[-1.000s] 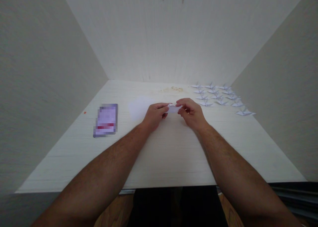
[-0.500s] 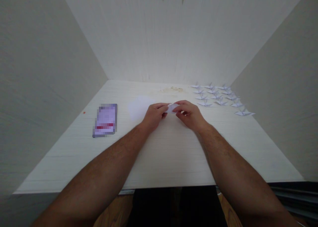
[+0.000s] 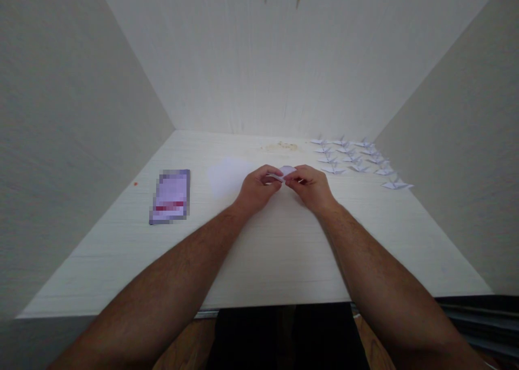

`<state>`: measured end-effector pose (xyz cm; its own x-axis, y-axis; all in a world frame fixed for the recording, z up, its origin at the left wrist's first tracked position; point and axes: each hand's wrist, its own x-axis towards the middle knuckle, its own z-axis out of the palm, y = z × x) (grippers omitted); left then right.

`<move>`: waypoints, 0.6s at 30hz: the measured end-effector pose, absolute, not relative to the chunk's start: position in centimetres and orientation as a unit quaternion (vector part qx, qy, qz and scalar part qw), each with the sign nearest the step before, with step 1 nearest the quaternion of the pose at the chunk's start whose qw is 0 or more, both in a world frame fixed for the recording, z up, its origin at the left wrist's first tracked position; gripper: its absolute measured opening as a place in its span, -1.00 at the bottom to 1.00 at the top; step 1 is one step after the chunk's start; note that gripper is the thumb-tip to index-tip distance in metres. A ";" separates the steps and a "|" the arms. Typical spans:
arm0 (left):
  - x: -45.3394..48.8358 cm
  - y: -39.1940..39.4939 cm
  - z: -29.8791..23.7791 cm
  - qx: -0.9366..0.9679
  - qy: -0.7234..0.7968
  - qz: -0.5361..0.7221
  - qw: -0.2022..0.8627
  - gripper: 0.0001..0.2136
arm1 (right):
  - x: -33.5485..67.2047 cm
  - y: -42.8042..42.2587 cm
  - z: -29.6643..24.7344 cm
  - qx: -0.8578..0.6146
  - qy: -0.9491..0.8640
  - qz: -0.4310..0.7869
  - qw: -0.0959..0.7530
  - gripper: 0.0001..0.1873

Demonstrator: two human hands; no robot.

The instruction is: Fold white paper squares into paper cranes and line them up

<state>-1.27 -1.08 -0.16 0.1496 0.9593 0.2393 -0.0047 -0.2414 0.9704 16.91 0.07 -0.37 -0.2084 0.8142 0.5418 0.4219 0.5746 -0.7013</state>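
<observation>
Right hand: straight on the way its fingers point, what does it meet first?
Past the small folded white paper in its fingertips, the right hand would probably meet the left hand first; their depth gap is unclear.

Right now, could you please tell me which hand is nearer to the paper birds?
Right. The right hand is just left of the paper birds; the left hand is farther left, past the right one.

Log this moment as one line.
left grip: on folded white paper | right grip: on same paper | left side: white sheet, pixelated item | right side: folded paper birds on table
</observation>
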 end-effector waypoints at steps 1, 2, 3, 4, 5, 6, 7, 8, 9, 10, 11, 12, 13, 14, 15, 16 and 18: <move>-1.2 -1.1 -0.2 0.603 0.420 0.507 0.450 -0.87 | 17.0 0.1 -0.4 -0.418 -0.745 0.213 0.474 -0.94; -1.2 -1.0 -0.2 0.603 0.438 0.501 0.439 -0.92 | 17.1 0.1 -0.4 -0.425 -0.741 0.227 0.467 -0.95; -1.1 -1.1 -0.2 0.599 0.452 0.496 0.436 -0.94 | 17.2 0.1 -0.3 -0.431 -0.736 0.251 0.457 -0.94; -1.1 -1.1 -0.1 0.591 0.460 0.494 0.441 -0.94 | 17.3 0.1 -0.2 -0.438 -0.729 0.283 0.444 -0.92; -1.0 -1.1 0.0 0.582 0.464 0.492 0.452 -0.94 | 17.4 0.0 0.0 -0.441 -0.719 0.324 0.428 -0.90; -1.0 -1.1 0.1 0.573 0.464 0.491 0.464 -0.94 | 17.6 0.0 0.2 -0.441 -0.708 0.366 0.412 -0.87; -1.0 -1.2 0.2 0.567 0.462 0.490 0.475 -0.94 | 17.7 0.0 0.4 -0.441 -0.696 0.402 0.400 -0.84; -1.0 -1.2 0.3 0.564 0.460 0.488 0.483 -0.94 | 17.8 -0.1 0.7 -0.443 -0.684 0.427 0.392 -0.81; -1.0 -1.3 0.4 0.564 0.458 0.485 0.487 -0.93 | 17.9 -0.1 1.0 -0.447 -0.674 0.446 0.383 -0.78; -1.0 -1.3 0.4 0.564 0.455 0.483 0.491 -0.93 | 18.0 -0.2 1.2 -0.452 -0.665 0.460 0.377 -0.76; -1.0 -1.3 0.4 0.564 0.452 0.482 0.495 -0.92 | 18.0 -0.2 1.4 -0.457 -0.657 0.469 0.374 -0.74; -1.0 -1.4 0.4 0.564 0.449 0.482 0.498 -0.92 | 18.1 -0.2 1.6 -0.461 -0.650 0.475 0.374 -0.73; -1.1 -1.4 0.4 0.562 0.447 0.483 0.501 -0.91 | 18.1 -0.3 1.7 -0.463 -0.643 0.480 0.375 -0.72; -1.1 -1.4 0.4 0.560 0.445 0.484 0.505 -0.90 | 18.1 -0.3 1.8 -0.465 -0.637 0.484 0.378 -0.71; -1.1 -1.4 0.4 0.558 0.444 0.484 0.508 -0.90 | 18.1 -0.3 1.9 -0.467 -0.632 0.488 0.381 -0.70; -1.1 -1.4 0.4 0.556 0.445 0.483 0.509 -0.90 | 18.1 -0.3 1.9 -0.468 -0.627 0.491 0.383 -0.69; -1.1 -1.3 0.3 0.554 0.449 0.481 0.510 -0.91 | 18.2 -0.2 1.9 -0.469 -0.618 0.498 0.387 -0.66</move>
<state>-1.13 -1.33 0.31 0.1348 0.9880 0.0749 0.0057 -0.0764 0.9971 18.15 -0.22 1.91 -0.2606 0.9654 0.0109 0.1940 0.0634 -0.9789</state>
